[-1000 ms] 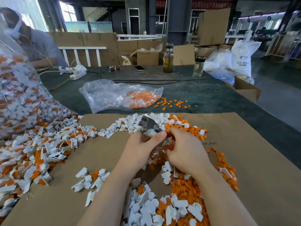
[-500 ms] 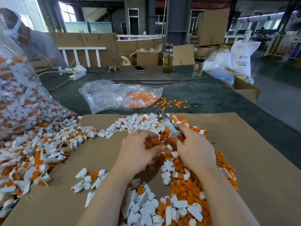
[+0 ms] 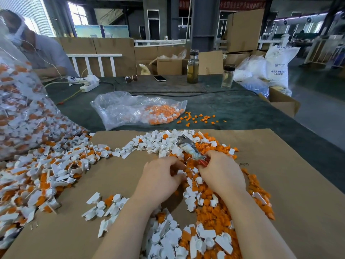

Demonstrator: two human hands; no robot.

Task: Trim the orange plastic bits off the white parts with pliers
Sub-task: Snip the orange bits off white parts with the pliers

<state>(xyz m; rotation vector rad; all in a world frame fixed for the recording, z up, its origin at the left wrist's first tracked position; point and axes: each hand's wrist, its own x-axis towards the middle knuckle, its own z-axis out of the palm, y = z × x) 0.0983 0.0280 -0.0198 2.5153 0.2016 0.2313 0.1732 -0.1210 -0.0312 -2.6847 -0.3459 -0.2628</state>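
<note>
My right hand (image 3: pixel 222 174) grips the pliers (image 3: pixel 190 149) by their red handles, the metal jaws pointing up and left over the pile. My left hand (image 3: pixel 160 180) lies knuckles up with its fingers curled down into the orange bits (image 3: pixel 214 200); what they pinch is hidden. Loose white parts (image 3: pixel 164 143) lie beyond both hands. Another heap of white parts with orange bits (image 3: pixel 37 176) spreads at the left. All this rests on a cardboard sheet (image 3: pixel 280 184).
A large clear bag of untrimmed parts (image 3: pixel 22 113) stands at the left edge. A smaller bag with orange bits (image 3: pixel 138 111) lies on the green table (image 3: pixel 233 109), beside two bottles (image 3: pixel 192 69), a phone, sunglasses and a power strip. Another person sits far left.
The pliers have come down from in front of me to rest low over the pile. My left hand let go of them and dropped its fingers into the orange bits.
</note>
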